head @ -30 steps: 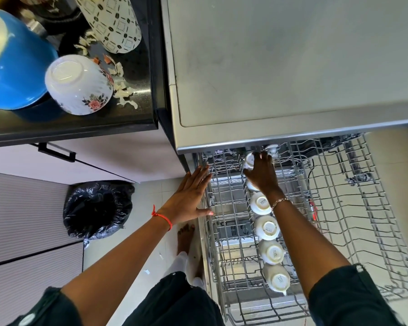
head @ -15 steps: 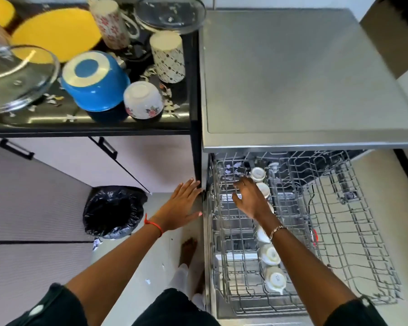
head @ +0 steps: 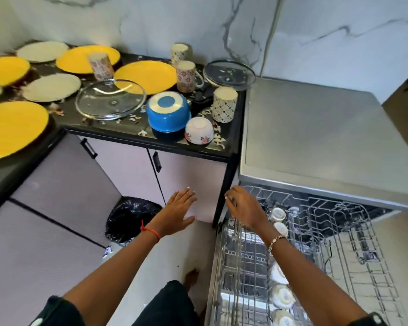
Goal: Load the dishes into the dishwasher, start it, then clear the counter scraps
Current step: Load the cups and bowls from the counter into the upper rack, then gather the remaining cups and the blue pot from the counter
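- Left hand [head: 178, 212] is flat with fingers spread and holds nothing. It hovers in front of the cabinet door [head: 193, 175].
- Right hand [head: 243, 208] has loosely bent fingers with nothing in them, and sits over the back-left corner of the pulled-out dishwasher rack [head: 339, 231]. Can't tell if it touches the wire.
- The rack holds a row of white cups [head: 280, 229], bottoms up. The row starts just right of the right hand and runs back under that forearm towards the person. The rest of the rack is bare wire.
- Counter [head: 151, 143] is up beyond both hands, well apart from them.
- On the near part of the counter: upturned blue pot [head: 167, 116], upturned floral bowl [head: 199, 130] just beside it, upturned patterned cup [head: 224, 104], glass lid [head: 110, 100].
- Farther from the hands: yellow plates [head: 146, 76], floral mugs [head: 186, 76], second glass lid [head: 229, 75].
- Scraps [head: 218, 138] are scattered around the bowl and pot.
- Black bin bag [head: 130, 217] is on the floor, left of the left hand.
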Action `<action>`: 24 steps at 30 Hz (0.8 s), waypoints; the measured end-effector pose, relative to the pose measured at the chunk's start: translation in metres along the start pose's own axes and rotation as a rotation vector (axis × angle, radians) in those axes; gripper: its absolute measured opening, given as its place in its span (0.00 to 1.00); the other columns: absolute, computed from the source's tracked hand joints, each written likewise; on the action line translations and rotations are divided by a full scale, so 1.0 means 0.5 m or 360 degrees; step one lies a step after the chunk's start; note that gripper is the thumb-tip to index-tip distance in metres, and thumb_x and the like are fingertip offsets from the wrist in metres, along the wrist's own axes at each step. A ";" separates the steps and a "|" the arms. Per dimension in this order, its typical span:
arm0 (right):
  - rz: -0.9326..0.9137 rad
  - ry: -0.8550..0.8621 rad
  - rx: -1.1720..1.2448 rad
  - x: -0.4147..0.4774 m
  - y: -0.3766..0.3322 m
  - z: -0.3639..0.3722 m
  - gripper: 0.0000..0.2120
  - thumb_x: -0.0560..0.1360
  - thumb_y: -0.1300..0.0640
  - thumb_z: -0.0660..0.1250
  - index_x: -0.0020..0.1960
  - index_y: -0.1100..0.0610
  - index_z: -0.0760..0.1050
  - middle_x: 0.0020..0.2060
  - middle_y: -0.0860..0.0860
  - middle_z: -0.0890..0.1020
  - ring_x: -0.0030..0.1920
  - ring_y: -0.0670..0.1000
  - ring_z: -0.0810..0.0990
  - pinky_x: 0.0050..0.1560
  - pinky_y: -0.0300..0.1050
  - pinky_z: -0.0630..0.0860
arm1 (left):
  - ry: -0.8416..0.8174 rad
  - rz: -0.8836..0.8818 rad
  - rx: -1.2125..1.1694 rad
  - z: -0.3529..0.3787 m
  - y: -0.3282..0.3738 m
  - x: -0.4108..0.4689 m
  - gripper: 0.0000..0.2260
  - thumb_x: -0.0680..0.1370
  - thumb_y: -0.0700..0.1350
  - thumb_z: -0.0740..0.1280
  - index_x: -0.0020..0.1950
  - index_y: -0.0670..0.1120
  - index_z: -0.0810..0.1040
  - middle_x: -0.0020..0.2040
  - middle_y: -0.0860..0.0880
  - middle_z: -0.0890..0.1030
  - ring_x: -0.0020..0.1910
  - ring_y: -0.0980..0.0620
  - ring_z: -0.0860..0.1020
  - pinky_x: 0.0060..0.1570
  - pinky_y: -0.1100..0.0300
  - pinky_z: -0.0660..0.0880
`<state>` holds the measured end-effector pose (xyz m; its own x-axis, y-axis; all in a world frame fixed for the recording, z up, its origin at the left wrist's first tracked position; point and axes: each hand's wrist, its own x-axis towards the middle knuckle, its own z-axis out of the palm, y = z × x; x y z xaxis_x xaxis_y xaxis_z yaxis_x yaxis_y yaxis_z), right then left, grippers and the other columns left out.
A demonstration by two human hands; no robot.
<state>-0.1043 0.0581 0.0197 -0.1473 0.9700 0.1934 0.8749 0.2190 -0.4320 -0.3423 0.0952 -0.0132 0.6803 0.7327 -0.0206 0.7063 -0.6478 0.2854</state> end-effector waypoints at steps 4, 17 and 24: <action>-0.0070 0.0074 0.0056 0.077 -0.047 -0.038 0.07 0.76 0.60 0.63 0.48 0.63 0.78 0.44 0.56 0.79 0.44 0.55 0.78 0.43 0.46 0.73 | 0.0170 -0.0062 -0.0090 -0.059 -0.036 0.009 0.24 0.80 0.51 0.62 0.73 0.43 0.64 0.75 0.47 0.61 0.77 0.50 0.51 0.74 0.57 0.43; -0.0136 0.0409 0.0051 0.426 -0.148 -0.122 0.06 0.75 0.60 0.65 0.47 0.61 0.79 0.43 0.54 0.80 0.41 0.53 0.78 0.39 0.44 0.72 | 0.0604 -0.0049 -0.0068 -0.277 -0.243 0.138 0.24 0.77 0.49 0.67 0.70 0.40 0.69 0.71 0.44 0.69 0.74 0.48 0.61 0.75 0.55 0.54; -0.0010 0.0459 0.0071 0.588 -0.171 -0.125 0.08 0.75 0.58 0.66 0.49 0.62 0.78 0.47 0.57 0.80 0.44 0.55 0.79 0.43 0.51 0.77 | 0.0584 -0.0108 -0.0035 -0.293 -0.354 0.151 0.26 0.76 0.50 0.68 0.71 0.41 0.68 0.71 0.44 0.69 0.72 0.49 0.64 0.71 0.62 0.53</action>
<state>-0.1936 0.3178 0.1685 -0.0096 0.8999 0.4359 0.8523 0.2354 -0.4671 -0.4446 0.2959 0.0750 0.5138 0.8025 0.3033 0.7403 -0.5934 0.3158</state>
